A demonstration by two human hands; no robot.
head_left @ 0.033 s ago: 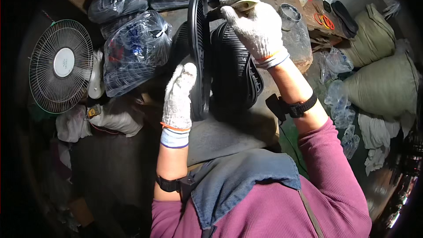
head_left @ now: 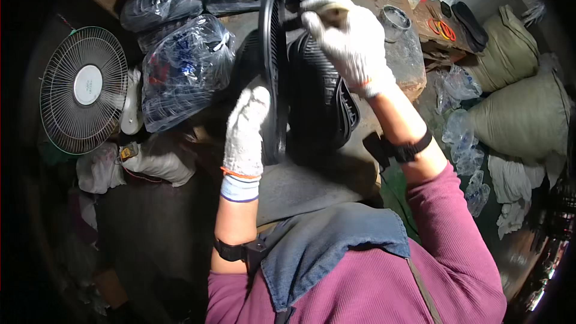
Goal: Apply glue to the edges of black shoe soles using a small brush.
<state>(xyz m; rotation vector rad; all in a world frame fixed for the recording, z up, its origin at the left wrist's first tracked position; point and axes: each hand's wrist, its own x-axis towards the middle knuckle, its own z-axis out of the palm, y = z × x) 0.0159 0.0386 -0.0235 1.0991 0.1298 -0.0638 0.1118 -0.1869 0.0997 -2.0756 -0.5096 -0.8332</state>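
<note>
My left hand (head_left: 247, 123), in a white knit glove, is closed round the near part of a black rubber shoe sole (head_left: 275, 78). The sole stands on its long edge, ridged side to the right. My right hand (head_left: 348, 36), gloved too, is closed near the sole's far end. A short dark piece (head_left: 292, 24) sticks out of its fingers towards the sole; I cannot make out what it is. A yellowish patch (head_left: 332, 9) shows at the right fingers. More black soles (head_left: 321, 84) with ridged treads lie on the worktop under and beside the held one.
Clear plastic bags of dark goods (head_left: 186, 72) lie on the left and far side. A round fan (head_left: 88, 84) stands at the left. To the far right are a metal cup (head_left: 395, 21), orange-handled scissors (head_left: 441, 29) and a dark insole-shaped piece (head_left: 469, 24). Large green sacks (head_left: 522, 117) stand at the right.
The held sole and my left hand have shifted very slightly to the right. My right hand has turned a little at the sole's far end; both grips are kept.
</note>
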